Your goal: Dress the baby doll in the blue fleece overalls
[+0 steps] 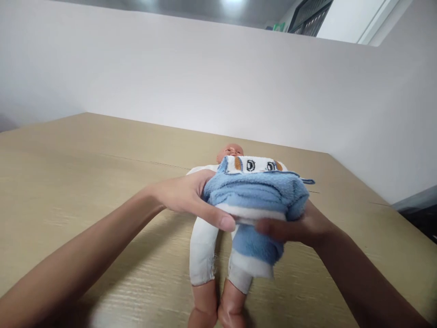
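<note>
A blue and white fluffy baby garment with embroidered eyes on its white band is bunched between my two hands, above a baby doll. My left hand grips its left side, thumb along the white cuff and fingers hidden behind the cloth. From the right, my right hand holds the other side, thumb pointing inward and most fingers covered. One blue leg or sleeve of the garment hangs down over the doll's leg. The doll lies on its back in white clothing, feet toward me; its torso is mostly hidden.
A wooden table spreads under the doll. Behind it stands a pale wall or partition, with a dark-framed window above at the upper right. A dark object sits beyond the table's right edge.
</note>
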A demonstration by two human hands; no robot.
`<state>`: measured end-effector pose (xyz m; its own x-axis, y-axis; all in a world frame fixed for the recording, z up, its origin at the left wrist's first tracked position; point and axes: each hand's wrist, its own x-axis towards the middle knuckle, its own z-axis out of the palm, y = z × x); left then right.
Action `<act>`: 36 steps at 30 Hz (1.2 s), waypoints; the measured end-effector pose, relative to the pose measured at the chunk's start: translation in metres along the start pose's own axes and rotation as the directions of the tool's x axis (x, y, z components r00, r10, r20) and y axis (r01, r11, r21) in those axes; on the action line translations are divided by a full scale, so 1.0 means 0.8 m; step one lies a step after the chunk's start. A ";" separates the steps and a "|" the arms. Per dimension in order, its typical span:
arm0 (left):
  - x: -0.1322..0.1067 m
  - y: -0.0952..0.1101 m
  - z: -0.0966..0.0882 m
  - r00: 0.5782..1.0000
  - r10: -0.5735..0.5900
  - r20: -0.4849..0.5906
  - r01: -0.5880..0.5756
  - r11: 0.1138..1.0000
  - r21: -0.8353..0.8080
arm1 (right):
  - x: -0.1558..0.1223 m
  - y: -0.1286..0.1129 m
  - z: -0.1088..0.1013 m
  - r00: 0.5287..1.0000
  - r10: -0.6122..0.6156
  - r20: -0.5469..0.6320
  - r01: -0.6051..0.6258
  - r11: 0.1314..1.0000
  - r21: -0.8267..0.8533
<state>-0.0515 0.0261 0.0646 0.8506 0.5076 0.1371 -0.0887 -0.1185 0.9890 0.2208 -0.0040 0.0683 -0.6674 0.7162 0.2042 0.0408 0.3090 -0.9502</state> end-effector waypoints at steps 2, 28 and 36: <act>-0.009 0.004 0.022 0.984 -0.008 -0.179 0.011 1.000 0.017 | -0.010 -0.014 0.022 0.970 0.011 -0.241 -0.030 0.997 -0.076; -0.053 -0.090 0.103 0.743 -0.090 -0.663 0.319 0.919 0.231 | -0.018 0.065 0.093 0.862 0.216 -0.459 -0.363 0.895 -0.260; -0.040 -0.087 0.069 0.740 -0.002 -0.672 0.395 0.811 0.432 | 0.002 0.069 0.069 0.865 0.209 -0.457 -0.352 0.900 -0.256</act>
<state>-0.0441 -0.0291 -0.0116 0.2816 0.9498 0.1367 0.4874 -0.2643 0.8322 0.1805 -0.0205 0.0032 -0.2289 0.9697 0.0859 0.4621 0.1859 -0.8671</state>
